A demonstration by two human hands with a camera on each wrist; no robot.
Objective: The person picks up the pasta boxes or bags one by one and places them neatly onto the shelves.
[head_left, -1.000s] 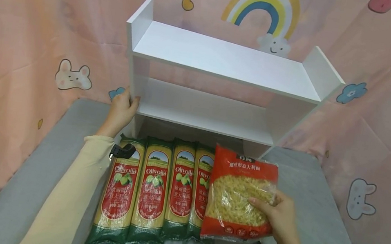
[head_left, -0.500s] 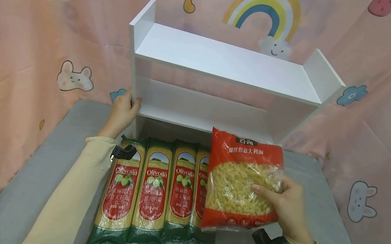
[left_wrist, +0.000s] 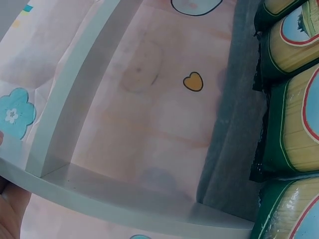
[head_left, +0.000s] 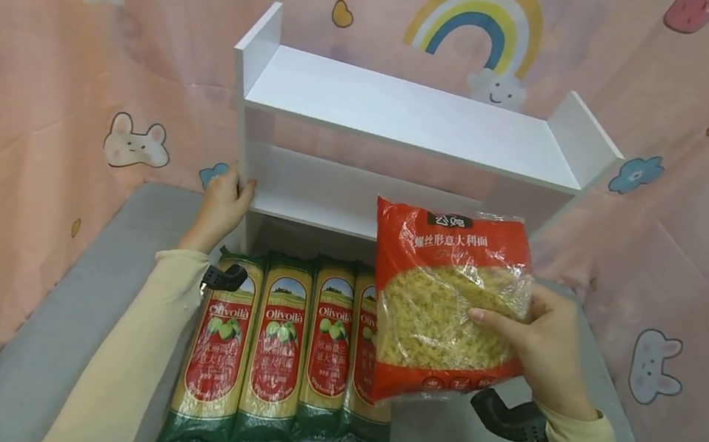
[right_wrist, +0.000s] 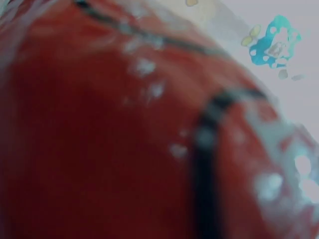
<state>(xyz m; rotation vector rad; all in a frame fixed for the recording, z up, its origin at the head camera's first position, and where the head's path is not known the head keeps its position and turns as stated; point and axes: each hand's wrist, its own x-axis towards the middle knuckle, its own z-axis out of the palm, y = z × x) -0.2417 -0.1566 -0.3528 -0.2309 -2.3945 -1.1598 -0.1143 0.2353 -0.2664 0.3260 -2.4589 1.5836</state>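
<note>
My right hand [head_left: 536, 346] grips a red bag of spiral pasta [head_left: 445, 300] by its right edge and holds it upright above the grey mat, in front of the white shelf unit [head_left: 408, 120]. The bag's red plastic [right_wrist: 124, 139] fills the right wrist view, blurred. My left hand [head_left: 225, 204] holds the left side panel of the shelf unit at its lower shelf; that shelf's boards [left_wrist: 99, 194] show close up in the left wrist view. Several long green-and-red spaghetti packs [head_left: 280, 349] lie side by side on the mat between my arms.
The shelf unit has two bare white shelves and stands at the back of a grey mat [head_left: 68, 303]. Pink cloth [head_left: 46, 61] printed with rainbows and bunnies hangs behind and at both sides. The spaghetti packs' ends [left_wrist: 289, 129] lie near the shelf's foot.
My right hand has lifted the red pasta bag up off the spaghetti packs and toward the shelf unit. My left hand has stayed on the shelf's left panel.
</note>
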